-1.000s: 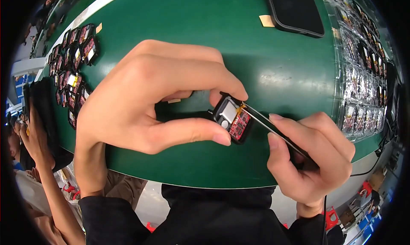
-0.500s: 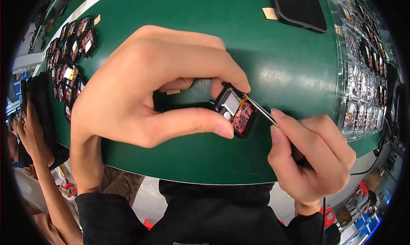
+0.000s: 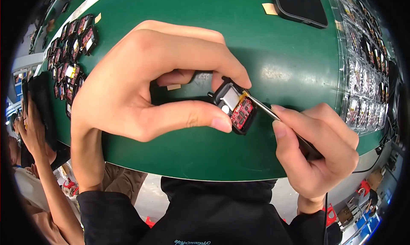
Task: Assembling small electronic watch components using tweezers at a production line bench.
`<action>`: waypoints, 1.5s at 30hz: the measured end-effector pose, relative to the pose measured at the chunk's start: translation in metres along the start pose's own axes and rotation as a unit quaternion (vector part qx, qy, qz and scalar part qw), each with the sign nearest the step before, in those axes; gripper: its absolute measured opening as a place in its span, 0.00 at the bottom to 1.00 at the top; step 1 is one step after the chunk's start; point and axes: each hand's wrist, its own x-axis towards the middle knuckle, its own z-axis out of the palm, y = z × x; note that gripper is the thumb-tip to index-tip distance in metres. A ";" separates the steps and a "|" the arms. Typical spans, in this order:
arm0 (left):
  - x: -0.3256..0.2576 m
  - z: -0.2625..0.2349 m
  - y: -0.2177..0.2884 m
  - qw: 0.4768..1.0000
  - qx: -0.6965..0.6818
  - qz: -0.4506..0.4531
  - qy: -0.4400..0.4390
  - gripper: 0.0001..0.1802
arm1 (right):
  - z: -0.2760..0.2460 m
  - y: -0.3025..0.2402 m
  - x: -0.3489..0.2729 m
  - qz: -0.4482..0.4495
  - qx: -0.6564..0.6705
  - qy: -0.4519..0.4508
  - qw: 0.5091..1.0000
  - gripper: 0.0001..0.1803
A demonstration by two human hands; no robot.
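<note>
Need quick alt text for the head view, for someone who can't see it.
The left hand pinches a small black module with a red circuit board between thumb and forefinger, while the right hand touches the tip of thin tweezers to its upper edge. Below lies a green table, with more modules far left and a dark phone at top.

A green tabletop (image 3: 273, 48) carries a dark flat phone (image 3: 299, 5) — rows of small red-and-black modules (image 3: 70, 57) lie left, clear plastic trays (image 3: 363, 78) right.

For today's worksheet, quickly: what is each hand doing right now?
Left hand: closed on the small gadget.
Right hand: closed on the tweezers, tip at the gadget.
</note>
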 end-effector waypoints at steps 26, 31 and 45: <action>0.010 0.009 0.005 0.999 0.030 0.033 0.015 0.24 | 0.001 0.006 -0.003 0.011 0.012 0.006 1.000 0.15; -0.003 0.002 0.002 0.999 0.009 0.017 0.038 0.24 | -0.003 -0.010 0.004 0.038 -0.002 0.003 0.999 0.13; -0.008 0.017 0.010 0.984 0.168 0.057 0.027 0.26 | -0.061 -0.120 -0.048 -0.044 0.725 -0.056 0.685 0.14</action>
